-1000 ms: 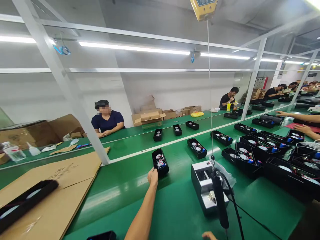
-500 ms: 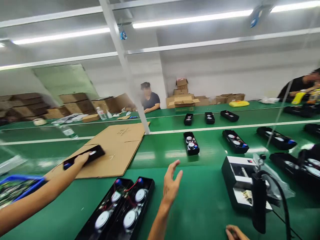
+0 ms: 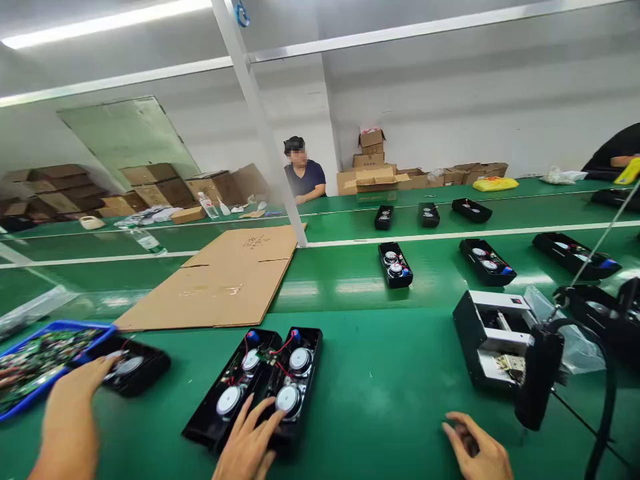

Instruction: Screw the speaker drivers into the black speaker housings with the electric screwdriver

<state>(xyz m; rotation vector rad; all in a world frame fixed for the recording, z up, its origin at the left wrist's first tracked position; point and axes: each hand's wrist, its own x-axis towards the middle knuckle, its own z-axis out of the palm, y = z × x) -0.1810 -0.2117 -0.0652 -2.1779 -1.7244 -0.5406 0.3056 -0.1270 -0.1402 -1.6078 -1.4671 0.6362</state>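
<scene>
My left hand (image 3: pixel 249 443), fingers spread, lies at the near end of two black speaker housings (image 3: pixel 313 370) set side by side on the green bench. Its fingertips touch the right housing close to a white round speaker (image 3: pixel 288 399). Red wires and blue parts show inside both housings. Low on the right, my right hand (image 3: pixel 480 452) is curled above the bench, thumb close to the forefinger; what lies in it is too dark to tell. At the left, a co-worker's hand (image 3: pixel 83 390) is on another black speaker housing (image 3: pixel 145 373).
A blue tray (image 3: pixel 107 327) of circuit boards sits far left. Flat cardboard (image 3: pixel 225 280) lies behind the housings. A black-and-white machine (image 3: pixel 480 347) and a hanging black tool (image 3: pixel 539 377) stand right. Several speaker housings (image 3: pixel 396 265) line the belt; a person (image 3: pixel 306 179) sits beyond.
My left hand has come down and leftward onto the housings. More of my right hand shows. The co-worker's arm has brought a housing from over the cardboard back beside the tray. The view has tilted down.
</scene>
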